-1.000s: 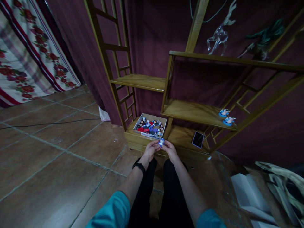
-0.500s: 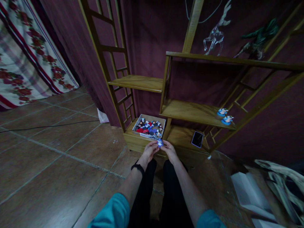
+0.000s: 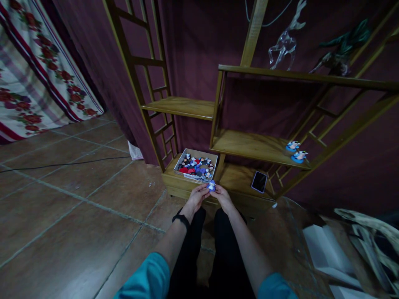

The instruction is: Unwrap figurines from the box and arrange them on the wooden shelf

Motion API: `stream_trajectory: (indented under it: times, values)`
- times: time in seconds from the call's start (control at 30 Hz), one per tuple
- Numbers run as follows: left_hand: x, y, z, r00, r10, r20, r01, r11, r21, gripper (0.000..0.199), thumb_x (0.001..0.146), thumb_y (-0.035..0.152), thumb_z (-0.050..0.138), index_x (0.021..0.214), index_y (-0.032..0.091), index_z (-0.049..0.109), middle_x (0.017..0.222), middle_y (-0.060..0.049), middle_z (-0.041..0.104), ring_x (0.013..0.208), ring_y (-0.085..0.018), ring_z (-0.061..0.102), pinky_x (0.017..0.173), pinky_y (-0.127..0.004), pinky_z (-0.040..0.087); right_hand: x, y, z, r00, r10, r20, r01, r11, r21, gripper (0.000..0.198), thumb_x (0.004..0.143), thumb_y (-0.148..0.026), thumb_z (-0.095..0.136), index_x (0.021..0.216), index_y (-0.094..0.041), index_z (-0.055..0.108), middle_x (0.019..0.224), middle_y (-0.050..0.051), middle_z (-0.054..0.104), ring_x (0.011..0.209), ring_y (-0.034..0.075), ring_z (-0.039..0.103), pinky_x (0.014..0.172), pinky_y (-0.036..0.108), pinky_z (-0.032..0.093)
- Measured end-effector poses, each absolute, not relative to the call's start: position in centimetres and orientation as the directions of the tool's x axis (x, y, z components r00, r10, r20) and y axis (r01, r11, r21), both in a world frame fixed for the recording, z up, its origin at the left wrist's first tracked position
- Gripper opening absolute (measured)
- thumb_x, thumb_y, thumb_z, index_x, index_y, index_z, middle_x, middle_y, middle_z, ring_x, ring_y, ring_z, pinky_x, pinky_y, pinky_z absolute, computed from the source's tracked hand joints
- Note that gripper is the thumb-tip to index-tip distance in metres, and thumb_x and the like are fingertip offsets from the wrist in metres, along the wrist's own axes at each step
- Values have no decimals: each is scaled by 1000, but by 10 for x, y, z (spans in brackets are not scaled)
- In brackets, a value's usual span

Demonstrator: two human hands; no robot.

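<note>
A small figurine [image 3: 211, 185], white on top with a purple-blue base, is held upright between my two hands. My left hand [image 3: 197, 197] pinches it from the left, and my right hand [image 3: 222, 197] grips its right side. Just beyond my fingers, a shallow cardboard box [image 3: 215, 160] full of small figurines in red, black, white and purple sits on the lowest shelf. Two white-and-blue figurines [image 3: 293, 145] stand at the right end of the middle shelf [image 3: 249, 143].
A phone [image 3: 259, 182] lies on the lower shelf at right. Above, a clear deer statue [image 3: 283, 47] and a dark green statue [image 3: 343, 47] stand on the top shelf. White boxes [image 3: 327, 249] rest on the floor at right. A black cable [image 3: 77, 163] crosses the tiles at left.
The figurine has shifted very slightly right and up between my fingers and looks turned a little. Both hands keep hold of it.
</note>
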State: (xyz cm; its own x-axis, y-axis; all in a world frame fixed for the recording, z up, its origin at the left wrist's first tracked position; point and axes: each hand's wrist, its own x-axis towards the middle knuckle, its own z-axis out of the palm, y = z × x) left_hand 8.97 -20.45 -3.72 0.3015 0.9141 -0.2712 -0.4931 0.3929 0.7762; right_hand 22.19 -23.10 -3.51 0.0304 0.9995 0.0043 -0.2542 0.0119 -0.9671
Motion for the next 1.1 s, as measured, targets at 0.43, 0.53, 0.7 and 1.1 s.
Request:
stream_trajectory:
  times: [0.43, 0.53, 0.7, 1.1]
  values:
    - [89, -206, -38, 354, 907, -229, -493, 389, 778, 44, 59, 10, 74, 101, 13, 62, 93, -10, 67, 80, -14, 62, 78, -26, 47, 225, -236, -33, -61, 998, 6, -278, -12, -960, 40, 63, -35, 67, 100, -19, 63, 100, 5, 66, 96, 23, 58, 86, 36, 42]
    - [89, -207, -36, 375, 895, -243, -498, 415, 761, 42, 60, 9, 72, 101, 12, 63, 94, -10, 67, 82, -14, 62, 81, -26, 46, 225, -235, -34, -55, 997, -46, -277, -60, -959, 39, 63, -35, 68, 99, -20, 63, 100, 5, 66, 95, 22, 58, 84, 35, 43]
    - [89, -206, -38, 382, 896, -229, -516, 412, 751, 37, 62, 9, 71, 98, 11, 64, 92, -10, 67, 82, -14, 62, 83, -27, 46, 226, -234, -35, -57, 995, -80, -322, -95, -942, 37, 63, -34, 69, 97, -22, 64, 99, 4, 66, 93, 21, 59, 83, 34, 43]
    - [89, -203, -41, 374, 903, -210, -528, 394, 753, 33, 61, 11, 73, 93, 11, 65, 88, -9, 68, 80, -14, 62, 82, -27, 45, 224, -234, -32, -18, 988, -154, -423, -147, -894, 32, 63, -33, 70, 92, -20, 67, 94, 5, 67, 83, 17, 61, 80, 33, 46]
